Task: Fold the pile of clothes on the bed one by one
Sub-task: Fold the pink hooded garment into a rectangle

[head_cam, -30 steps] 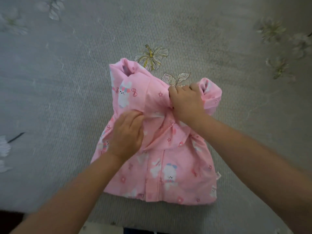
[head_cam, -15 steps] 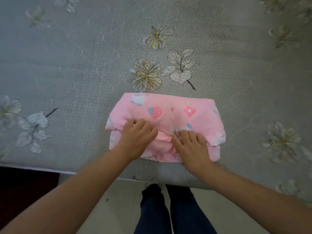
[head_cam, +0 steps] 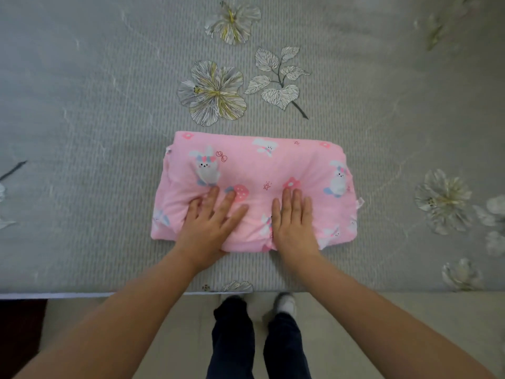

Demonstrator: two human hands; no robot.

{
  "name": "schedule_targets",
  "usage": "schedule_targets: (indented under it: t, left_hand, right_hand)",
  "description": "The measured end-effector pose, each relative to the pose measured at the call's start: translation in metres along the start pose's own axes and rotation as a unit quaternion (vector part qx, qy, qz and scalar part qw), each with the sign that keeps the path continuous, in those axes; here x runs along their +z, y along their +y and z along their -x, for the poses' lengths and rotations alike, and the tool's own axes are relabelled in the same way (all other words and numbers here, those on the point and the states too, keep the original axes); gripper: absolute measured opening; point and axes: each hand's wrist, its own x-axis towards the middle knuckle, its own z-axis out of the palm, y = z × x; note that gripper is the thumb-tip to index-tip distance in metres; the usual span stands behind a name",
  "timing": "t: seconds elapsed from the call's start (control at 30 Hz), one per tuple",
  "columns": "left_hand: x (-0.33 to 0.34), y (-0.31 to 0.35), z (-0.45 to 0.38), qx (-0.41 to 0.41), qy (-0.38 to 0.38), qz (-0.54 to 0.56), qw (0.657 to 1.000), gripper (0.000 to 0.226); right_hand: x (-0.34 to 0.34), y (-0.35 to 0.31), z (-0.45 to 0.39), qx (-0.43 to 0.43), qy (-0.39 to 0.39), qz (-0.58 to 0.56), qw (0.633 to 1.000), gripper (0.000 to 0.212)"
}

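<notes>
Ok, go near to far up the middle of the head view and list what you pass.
Dark trousers → bed edge → pink folded garment under both hands → big printed flower → smaller flower.

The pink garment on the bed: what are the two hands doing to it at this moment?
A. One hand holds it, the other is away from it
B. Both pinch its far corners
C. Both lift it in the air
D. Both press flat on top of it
D: the left hand and the right hand lie with straight fingers on the folded pink garment, which rests on the bed.
</notes>
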Motion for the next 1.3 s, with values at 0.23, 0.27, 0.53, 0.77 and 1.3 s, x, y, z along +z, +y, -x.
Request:
schedule_targets:
  t: [0.23, 0.27, 0.53, 0.77, 1.3]
  left_hand:
    - [-0.003, 0.0, -0.005, -0.003, -0.001, -0.004, 1.0, 0.087]
    - [-0.004, 0.0, -0.005, -0.003, -0.001, -0.002, 1.0, 0.08]
    - [-0.002, 0.005, 0.0, -0.018, 0.074, -0.016, 0.997, 0.081]
    - [0.008, 0.016, 0.02, -0.028, 0.275, -0.061, 0.959, 0.055]
    - [-0.019, -0.012, -0.036, 0.057, 0.174, 0.005, 0.983, 0.014]
  right_hand:
    - [0.008, 0.005, -0.008, -0.015, 0.043, -0.018, 0.999, 0.043]
    - [0.01, 0.006, -0.006, -0.016, 0.056, -0.034, 0.998, 0.044]
    - [0.018, 0.017, -0.005, -0.028, 0.156, -0.175, 0.972, 0.036]
    - [-0.021, 0.042, -0.005, -0.018, 0.125, -0.292, 0.948, 0.055]
    - [0.002, 0.018, 0.028, 0.065, 0.175, -0.063, 0.98, 0.065]
